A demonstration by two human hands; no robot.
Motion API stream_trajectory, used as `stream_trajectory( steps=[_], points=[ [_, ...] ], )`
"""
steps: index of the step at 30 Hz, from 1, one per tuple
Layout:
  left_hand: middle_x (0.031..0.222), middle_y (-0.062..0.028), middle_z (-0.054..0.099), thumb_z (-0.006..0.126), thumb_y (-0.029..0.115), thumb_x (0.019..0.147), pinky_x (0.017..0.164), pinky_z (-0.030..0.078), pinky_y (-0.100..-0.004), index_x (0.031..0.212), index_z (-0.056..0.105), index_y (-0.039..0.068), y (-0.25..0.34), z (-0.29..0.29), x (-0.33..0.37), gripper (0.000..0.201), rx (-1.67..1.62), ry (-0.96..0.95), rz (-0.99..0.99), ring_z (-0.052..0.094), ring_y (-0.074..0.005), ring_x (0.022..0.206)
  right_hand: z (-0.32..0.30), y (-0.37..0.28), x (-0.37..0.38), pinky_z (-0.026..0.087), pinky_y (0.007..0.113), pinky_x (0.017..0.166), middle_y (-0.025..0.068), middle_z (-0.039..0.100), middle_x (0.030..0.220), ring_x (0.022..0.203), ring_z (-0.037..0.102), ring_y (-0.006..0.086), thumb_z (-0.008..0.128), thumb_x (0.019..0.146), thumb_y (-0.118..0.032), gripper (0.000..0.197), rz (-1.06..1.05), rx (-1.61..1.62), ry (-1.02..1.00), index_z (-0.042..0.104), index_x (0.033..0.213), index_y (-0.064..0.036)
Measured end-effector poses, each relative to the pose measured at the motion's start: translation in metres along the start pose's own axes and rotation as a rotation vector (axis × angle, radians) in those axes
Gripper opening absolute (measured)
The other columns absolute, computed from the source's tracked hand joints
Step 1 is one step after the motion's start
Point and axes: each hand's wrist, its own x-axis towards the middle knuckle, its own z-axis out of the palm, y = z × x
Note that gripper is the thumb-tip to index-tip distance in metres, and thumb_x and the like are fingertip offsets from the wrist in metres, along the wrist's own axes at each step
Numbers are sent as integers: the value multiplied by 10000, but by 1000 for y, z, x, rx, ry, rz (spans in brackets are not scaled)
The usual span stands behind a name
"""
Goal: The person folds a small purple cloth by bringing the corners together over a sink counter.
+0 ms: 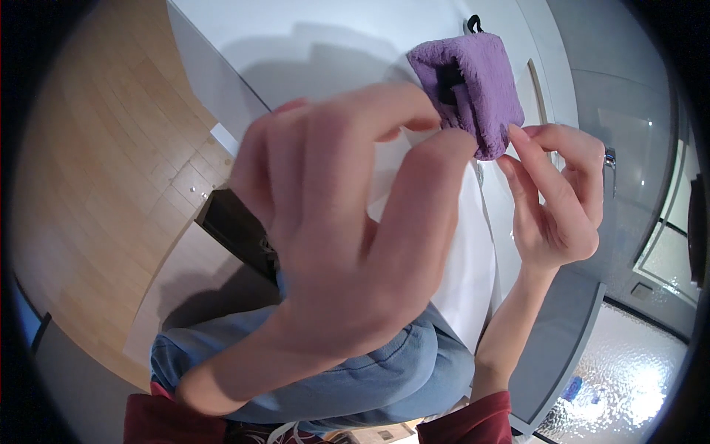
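Note:
My left hand [333, 214] is raised close to the camera, large and slightly blurred. Its thumb and index finger curl together in a pinch, and whatever may be between the tips is too small to make out. To the right, my right hand [555, 196] has its fingertips drawn together at the lower right edge of a purple fluffy folded cloth [488, 85]. Whether those tips touch the cloth or only overlap it in view, I cannot tell. A dark gap shows in the cloth's folds. It lies on a white table [310, 44], partly behind my left hand's fingertips.
A small black loop [475, 24] sticks out behind the cloth. White sheet-like material [470, 259] hangs between my forearms, above my legs in blue jeans [318, 385]. Wooden floor [96, 185] spreads on the left, and a dark open-topped box or bag [237, 229] stands beside my legs.

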Motion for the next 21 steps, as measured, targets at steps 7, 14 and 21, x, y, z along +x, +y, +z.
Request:
stream_trajectory(
  steps=[7, 14, 21],
  points=[
    [1088, -16, 633, 818, 96, 755, 1034, 316, -433, 994, 765, 132, 11, 0, 1, 248, 100, -118, -25, 571, -204, 987, -2, 2, 6, 490, 342, 727, 82, 691, 956, 861, 638, 237, 838, 600, -19, 396, -17, -3, -39, 807, 994, -22],
    [1076, 33, 641, 883, 162, 685, 987, 299, -406, 974, 759, 162, 28, -11, 31, 314, 254, -214, -80, 591, -174, 1002, -3, 2, 8, 502, 350, 716, 80, 687, 927, 840, 633, 247, 821, 570, -27, 390, -92, -58, -23, 807, 959, -21],
    [1023, 47, 650, 887, 128, 660, 970, 306, -390, 924, 759, 159, 28, -10, 31, 295, 234, -216, -53, 596, -156, 969, -1, 4, 7, 503, 341, 720, 79, 686, 956, 858, 641, 241, 838, 588, -10, 424, -83, -27, -22, 811, 1010, -29]
  ],
)
